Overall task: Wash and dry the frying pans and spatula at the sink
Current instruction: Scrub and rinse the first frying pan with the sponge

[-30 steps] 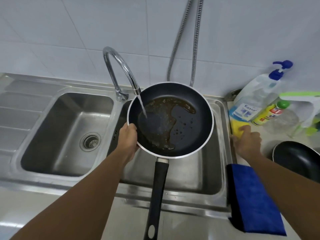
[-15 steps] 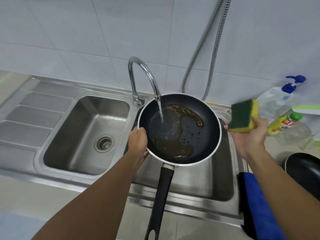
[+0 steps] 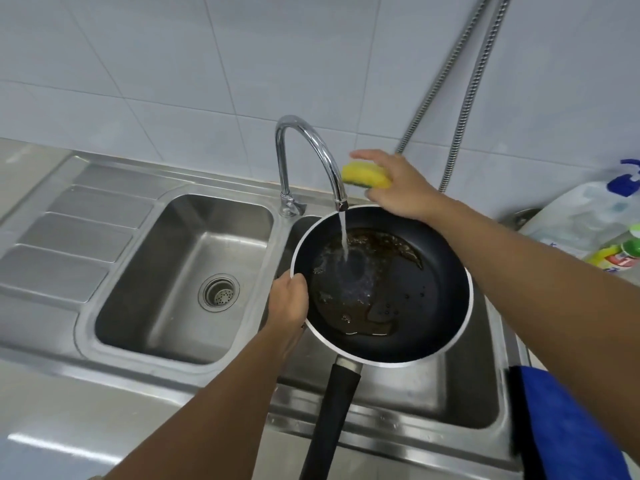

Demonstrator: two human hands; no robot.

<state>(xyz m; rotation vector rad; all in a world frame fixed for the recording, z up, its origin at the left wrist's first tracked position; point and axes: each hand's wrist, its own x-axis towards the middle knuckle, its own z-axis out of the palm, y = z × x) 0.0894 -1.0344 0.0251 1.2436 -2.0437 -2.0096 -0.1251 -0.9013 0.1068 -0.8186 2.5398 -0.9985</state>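
Head view, at the double sink. The frying pan [image 3: 398, 306] is held in the air over the right basin [image 3: 450, 393], towards that basin's back left corner, under the tap [image 3: 304, 140]. The water stream [image 3: 343, 237] lands on the pan floor, where brown residue [image 3: 381, 244] lies in a ring.

Hands: the left hand [image 3: 289, 301] is curled over the pan's left rim and carries the pan. The right hand [image 3: 398, 188] pinches a yellow sponge [image 3: 367, 174] between thumb and fingers, just above the pan's back rim and just beside the spout. Nobody holds the handle [image 3: 332, 410].

Orientation: the pan sits open side up, tilted a little. Its long axis runs back to front across the sink. The handle points at the front edge of the counter, its end leaning slightly left and running out of frame.

Hazards, as judged:
- A one-handed hold on a wet, greasy rim is weak. As water collects, the added weight and the unsupported handle could twist the pan out of the fingers and drop it into the basin.
- Water striking the tilted floor could throw greasy spray over the front edge.
- The sponge hand is close to the spout; a careless sweep could knock it and send the stream off the pan.

A blue cloth [image 3: 561, 427] hangs at the sink's right edge.
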